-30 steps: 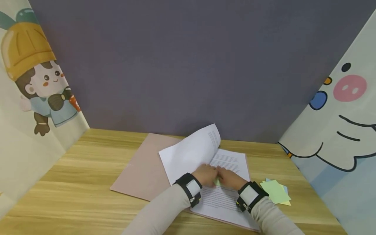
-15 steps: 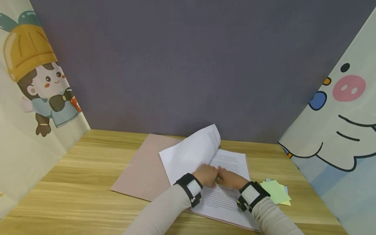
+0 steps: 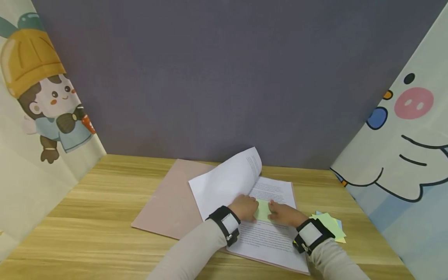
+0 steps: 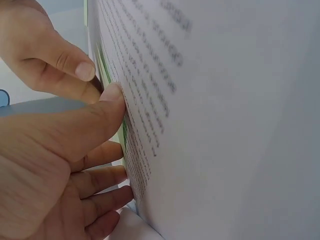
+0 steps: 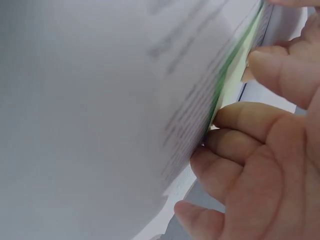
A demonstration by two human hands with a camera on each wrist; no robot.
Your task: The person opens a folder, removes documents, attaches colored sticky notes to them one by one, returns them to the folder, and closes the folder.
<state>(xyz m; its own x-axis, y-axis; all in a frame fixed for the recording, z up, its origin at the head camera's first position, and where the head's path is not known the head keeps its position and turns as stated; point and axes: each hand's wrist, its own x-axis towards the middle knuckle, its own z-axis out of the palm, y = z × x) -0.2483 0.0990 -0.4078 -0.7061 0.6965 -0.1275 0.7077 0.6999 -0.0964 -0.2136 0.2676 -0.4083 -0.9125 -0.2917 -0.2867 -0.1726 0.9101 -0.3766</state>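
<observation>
A pale green sticky note [image 3: 262,210] lies on the printed page [image 3: 271,239] of an open document. My left hand [image 3: 244,207] rests at the note's left edge; in the left wrist view its thumb [image 4: 112,95] presses at the note and the other fingers reach loosely to the paper. At the note's right edge my right hand [image 3: 284,214] touches down with fingertips, thumb and forefinger apart. From the right wrist, the note [image 5: 234,77] shows almost edge-on, a green strip along the sheet. Left of the hands a turned-back page [image 3: 224,188] curls up.
The document's pink cover [image 3: 175,206] is spread open on the wooden table [image 3: 87,233]. Several green, yellow and blue sticky notes [image 3: 329,225] lie loosely stacked to the right. A dark grey panel [image 3: 224,77] stands behind, with cartoon-printed sheets on both sides.
My right hand has slid rightward, away from my left hand, and the green sticky note between them has come into view. The left hand stays about where it was.
</observation>
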